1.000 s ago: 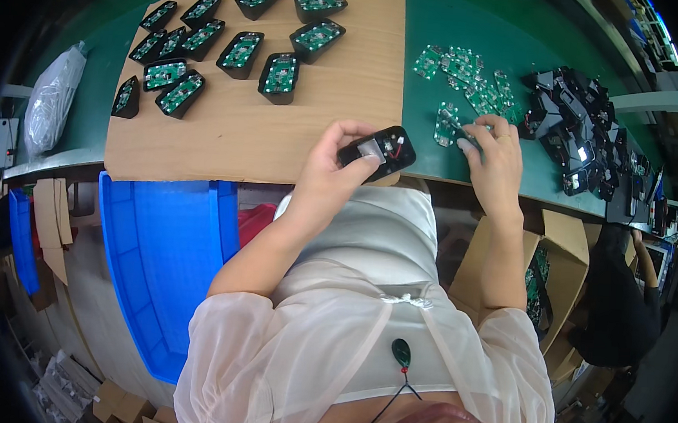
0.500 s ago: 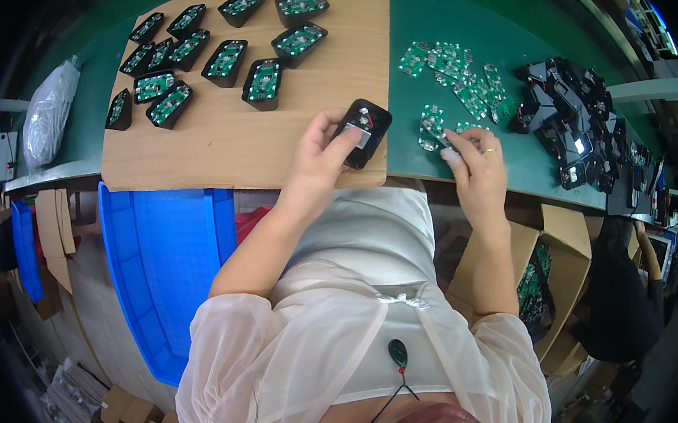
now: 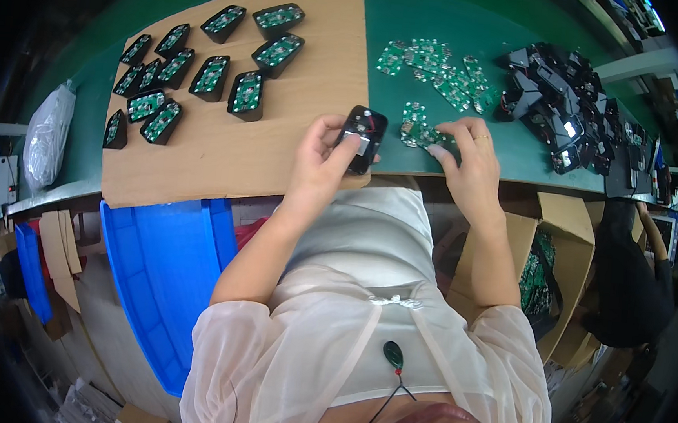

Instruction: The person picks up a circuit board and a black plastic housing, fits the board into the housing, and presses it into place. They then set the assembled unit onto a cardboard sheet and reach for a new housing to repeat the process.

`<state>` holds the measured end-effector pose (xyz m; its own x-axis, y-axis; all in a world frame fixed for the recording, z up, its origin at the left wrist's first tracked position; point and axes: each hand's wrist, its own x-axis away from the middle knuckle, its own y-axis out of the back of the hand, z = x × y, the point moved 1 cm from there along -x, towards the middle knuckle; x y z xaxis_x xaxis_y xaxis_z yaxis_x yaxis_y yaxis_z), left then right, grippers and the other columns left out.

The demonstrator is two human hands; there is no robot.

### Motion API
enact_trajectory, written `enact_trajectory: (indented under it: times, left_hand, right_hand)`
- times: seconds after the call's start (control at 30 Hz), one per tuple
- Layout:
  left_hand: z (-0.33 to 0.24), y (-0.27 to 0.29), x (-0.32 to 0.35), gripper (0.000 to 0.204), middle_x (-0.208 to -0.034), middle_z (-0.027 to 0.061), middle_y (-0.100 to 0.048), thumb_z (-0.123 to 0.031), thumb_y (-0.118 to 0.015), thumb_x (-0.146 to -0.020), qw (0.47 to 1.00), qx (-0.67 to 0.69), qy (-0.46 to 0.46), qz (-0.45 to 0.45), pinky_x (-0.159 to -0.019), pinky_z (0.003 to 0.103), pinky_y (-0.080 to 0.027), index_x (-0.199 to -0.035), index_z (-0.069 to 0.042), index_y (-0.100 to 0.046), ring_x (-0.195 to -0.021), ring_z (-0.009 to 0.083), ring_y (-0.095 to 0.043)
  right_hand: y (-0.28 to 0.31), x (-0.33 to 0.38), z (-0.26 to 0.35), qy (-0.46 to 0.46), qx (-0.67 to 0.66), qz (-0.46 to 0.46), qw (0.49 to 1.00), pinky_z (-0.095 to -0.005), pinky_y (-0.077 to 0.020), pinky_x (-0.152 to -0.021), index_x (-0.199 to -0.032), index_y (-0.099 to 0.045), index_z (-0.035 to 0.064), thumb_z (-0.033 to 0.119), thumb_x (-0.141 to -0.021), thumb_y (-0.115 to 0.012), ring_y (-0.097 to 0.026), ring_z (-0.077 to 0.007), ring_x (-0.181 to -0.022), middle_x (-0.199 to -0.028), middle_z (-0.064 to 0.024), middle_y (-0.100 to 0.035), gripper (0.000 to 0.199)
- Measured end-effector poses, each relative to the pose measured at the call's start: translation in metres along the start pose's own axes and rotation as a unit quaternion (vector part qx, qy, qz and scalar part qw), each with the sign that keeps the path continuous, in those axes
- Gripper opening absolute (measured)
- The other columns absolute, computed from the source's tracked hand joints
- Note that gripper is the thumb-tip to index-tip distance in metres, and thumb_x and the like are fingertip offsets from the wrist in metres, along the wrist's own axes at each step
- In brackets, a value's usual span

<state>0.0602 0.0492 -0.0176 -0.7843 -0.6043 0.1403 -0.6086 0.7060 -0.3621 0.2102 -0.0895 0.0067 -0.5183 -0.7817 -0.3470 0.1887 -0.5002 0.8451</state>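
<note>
My left hand (image 3: 319,159) grips a black plastic housing (image 3: 371,129) over the cardboard's right edge. Its open side faces up, showing a red wire and a silvery block under my thumb. Over the green tabletop, my right hand (image 3: 474,166) has its thumb and fingertips closed about the edge of a green circuit board (image 3: 421,134) in a small near group; the fingers partly hide it. Farther back lies a loose spread of more circuit boards (image 3: 436,61).
Several black housings with green boards in them (image 3: 246,93) stand on the cardboard sheet (image 3: 301,75). Black housings are heaped (image 3: 558,109) at the right. A blue bin (image 3: 162,270) and an open carton (image 3: 566,219) sit below the table edge. Another person (image 3: 632,287) is at far right.
The view has shifted slightly, so the tabletop things appear farther left. My right fingers have settled lower onto the near boards. The housing stays in my left hand, turned a little more upright.
</note>
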Motion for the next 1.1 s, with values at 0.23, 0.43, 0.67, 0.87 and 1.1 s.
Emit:
enact_trajectory:
  times: [0.23,0.43,0.67,0.87,1.1]
  left_hand:
    - [0.016,0.001,-0.003,0.016,-0.091,0.0141,-0.059,-0.006,-0.046,-0.089,0.997,-0.048,-0.047,-0.023,-0.061,0.027,-0.052,-0.102,0.002,-0.043,-0.074,0.0200,-0.063]
    - [0.028,0.000,-0.004,0.018,-0.088,0.0078,-0.058,-0.002,-0.054,-0.084,0.994,-0.063,-0.079,-0.042,-0.066,0.022,-0.045,-0.100,0.003,-0.046,-0.077,0.0083,-0.053]
    - [0.021,-0.008,0.003,0.018,-0.088,0.0074,-0.057,-0.002,-0.053,-0.084,0.982,-0.081,-0.161,-0.064,-0.065,0.022,-0.045,-0.100,0.003,-0.046,-0.076,0.0084,-0.053]
    - [0.019,-0.007,0.004,0.018,-0.088,0.0078,-0.058,-0.001,-0.053,-0.084,0.983,-0.081,-0.152,-0.063,-0.064,0.022,-0.045,-0.100,0.003,-0.046,-0.076,0.0082,-0.053]
    - [0.016,-0.005,0.005,0.020,-0.091,0.0080,-0.057,-0.003,-0.054,-0.085,0.987,-0.066,-0.133,-0.062,-0.066,0.021,-0.045,-0.102,0.004,-0.046,-0.080,0.0083,-0.054]
  right_hand:
    - [-0.004,0.009,0.006,-0.164,-0.437,-0.033,0.884,-0.0226,-0.0438,-0.056,-0.095,-0.053,0.0007,-0.001,-0.080,-0.058,-0.053,-0.0108,-0.065,-0.081,-0.0054,-0.053,0.017]
    - [-0.002,0.015,0.055,-0.137,-0.616,-0.037,0.775,-0.0199,-0.0454,-0.055,-0.102,-0.046,-0.0009,-0.006,-0.079,-0.060,-0.052,-0.0086,-0.066,-0.083,-0.0057,-0.051,0.028]
    - [-0.016,0.007,0.069,-0.124,-0.634,-0.036,0.763,-0.0192,-0.0457,-0.055,-0.101,-0.044,0.0001,-0.003,-0.080,-0.059,-0.052,-0.0074,-0.065,-0.083,-0.0052,-0.051,0.026]
    - [-0.019,0.007,0.067,-0.138,-0.631,-0.044,0.762,-0.0193,-0.0459,-0.055,-0.100,-0.044,0.0003,-0.003,-0.080,-0.059,-0.052,-0.0074,-0.064,-0.082,-0.0057,-0.051,0.025]
    - [-0.022,0.013,0.062,-0.157,-0.629,-0.033,0.761,-0.0191,-0.0454,-0.054,-0.100,-0.044,0.0001,-0.001,-0.081,-0.059,-0.052,-0.0078,-0.064,-0.082,-0.0053,-0.051,0.024]
